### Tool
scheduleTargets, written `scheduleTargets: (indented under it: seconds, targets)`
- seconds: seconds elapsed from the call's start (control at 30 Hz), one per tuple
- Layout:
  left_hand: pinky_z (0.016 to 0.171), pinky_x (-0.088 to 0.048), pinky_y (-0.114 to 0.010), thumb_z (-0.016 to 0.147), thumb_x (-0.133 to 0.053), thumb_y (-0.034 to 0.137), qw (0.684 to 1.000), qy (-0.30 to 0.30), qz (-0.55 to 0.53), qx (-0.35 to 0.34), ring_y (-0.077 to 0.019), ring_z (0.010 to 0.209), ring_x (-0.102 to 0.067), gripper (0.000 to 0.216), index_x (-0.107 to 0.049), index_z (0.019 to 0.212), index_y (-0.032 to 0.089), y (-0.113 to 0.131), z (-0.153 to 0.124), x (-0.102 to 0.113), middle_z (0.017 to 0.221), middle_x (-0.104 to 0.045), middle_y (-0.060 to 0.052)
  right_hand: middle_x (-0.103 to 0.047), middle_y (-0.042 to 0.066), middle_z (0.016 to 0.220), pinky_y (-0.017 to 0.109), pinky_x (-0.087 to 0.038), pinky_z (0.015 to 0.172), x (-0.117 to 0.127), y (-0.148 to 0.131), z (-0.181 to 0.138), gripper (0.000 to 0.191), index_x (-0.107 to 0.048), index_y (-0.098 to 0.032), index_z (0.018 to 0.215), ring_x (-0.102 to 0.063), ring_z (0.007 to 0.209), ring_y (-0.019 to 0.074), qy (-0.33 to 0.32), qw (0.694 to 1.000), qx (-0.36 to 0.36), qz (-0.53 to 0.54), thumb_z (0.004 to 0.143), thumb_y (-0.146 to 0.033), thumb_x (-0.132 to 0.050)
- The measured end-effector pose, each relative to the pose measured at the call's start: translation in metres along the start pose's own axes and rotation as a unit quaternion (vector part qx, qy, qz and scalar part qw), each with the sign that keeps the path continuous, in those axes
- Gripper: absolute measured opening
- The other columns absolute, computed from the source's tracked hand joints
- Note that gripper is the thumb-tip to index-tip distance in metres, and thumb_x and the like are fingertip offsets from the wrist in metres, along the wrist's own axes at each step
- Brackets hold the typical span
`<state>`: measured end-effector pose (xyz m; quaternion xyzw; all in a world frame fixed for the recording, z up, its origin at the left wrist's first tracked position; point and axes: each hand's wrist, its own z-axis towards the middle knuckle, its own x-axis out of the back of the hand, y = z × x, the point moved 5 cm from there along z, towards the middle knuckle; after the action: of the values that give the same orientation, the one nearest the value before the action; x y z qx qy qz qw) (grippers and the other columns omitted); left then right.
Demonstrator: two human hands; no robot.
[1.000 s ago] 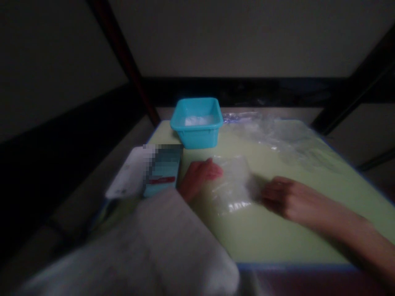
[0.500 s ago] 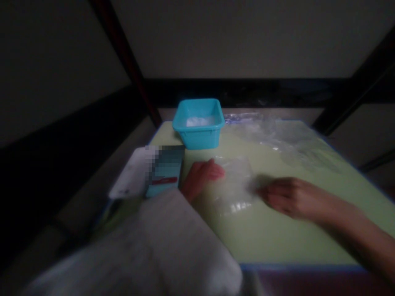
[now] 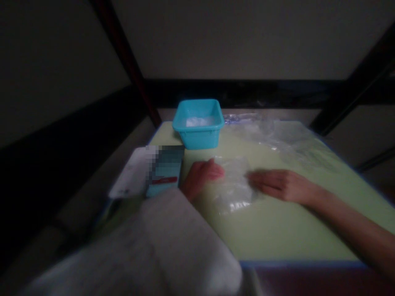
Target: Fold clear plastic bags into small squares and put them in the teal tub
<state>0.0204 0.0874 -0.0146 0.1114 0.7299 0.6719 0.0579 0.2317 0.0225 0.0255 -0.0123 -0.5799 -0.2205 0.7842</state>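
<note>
A clear plastic bag (image 3: 236, 185) lies flat on the pale green tabletop between my hands, with shiny creases along its near edge. My left hand (image 3: 203, 176) rests on its left side, fingers stretched out toward the right. On the opposite side, my right hand (image 3: 280, 185) has its fingers extended, their tips at the bag's right edge. Neither hand visibly grips anything. The picture is dim and blurred, so fine finger detail is lost.
A turquoise plastic basin (image 3: 199, 135) with something whitish inside stands at the back. Loose clear plastic (image 3: 277, 135) spreads over the table's far right. Left of my left hand lie a partly pixelated teal item (image 3: 166, 170) with a red strip and a white flat item (image 3: 131, 174).
My right hand has moved slightly up and left, its fingertips now over the bag's right edge. My left hand, the bag and the basin have stayed in place.
</note>
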Motion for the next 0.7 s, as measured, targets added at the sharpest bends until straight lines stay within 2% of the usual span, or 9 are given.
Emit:
scheduleTargets:
  seconds: [0.17,0.33,0.57,0.7]
  targets:
    - [0.076,-0.055,-0.033,0.081,-0.047,0.056,1.0,-0.005,0.007,-0.009,-0.0212,0.076,-0.07,0.046,-0.069,0.07,0.017,0.0,0.001,0.0,0.079,-0.073,-0.01,-0.069,0.014,0.108,0.035,-0.056,0.084,-0.007,0.002,0.0,0.031,-0.066,-0.01,0.103,-0.065,0.101,0.0202,0.004,1.0,0.021,0.004,0.095,-0.011,-0.036]
    - [0.067,-0.055,-0.031,0.081,-0.045,0.057,0.999,0.015,0.045,-0.013,-0.0198,0.069,-0.069,0.049,-0.067,0.069,0.014,0.001,0.002,0.004,0.076,-0.072,-0.011,-0.07,0.015,0.104,0.035,-0.058,0.081,-0.006,0.006,-0.001,0.035,-0.065,-0.008,0.104,-0.066,0.098,0.0213,0.004,0.999,0.016,0.028,0.096,-0.012,-0.032]
    - [0.047,-0.045,-0.022,0.086,-0.039,0.05,0.988,0.059,0.14,-0.025,-0.0167,0.062,-0.068,0.048,-0.065,0.066,0.015,0.0,0.002,0.013,0.068,-0.071,-0.008,-0.069,0.013,0.105,0.035,-0.054,0.084,-0.009,0.015,-0.001,0.036,-0.063,-0.012,0.111,-0.065,0.099,0.0197,0.001,0.99,-0.059,0.13,0.099,-0.022,-0.03]
    - [0.054,-0.048,-0.024,0.087,-0.037,0.047,0.983,0.066,0.166,-0.051,-0.0169,0.061,-0.068,0.048,-0.064,0.062,0.016,0.002,0.004,0.016,0.065,-0.07,-0.008,-0.07,0.011,0.093,0.032,-0.053,0.072,-0.009,0.025,0.005,0.035,-0.064,-0.014,0.103,-0.067,0.083,0.0191,0.003,0.966,-0.144,0.216,0.097,-0.032,-0.035]
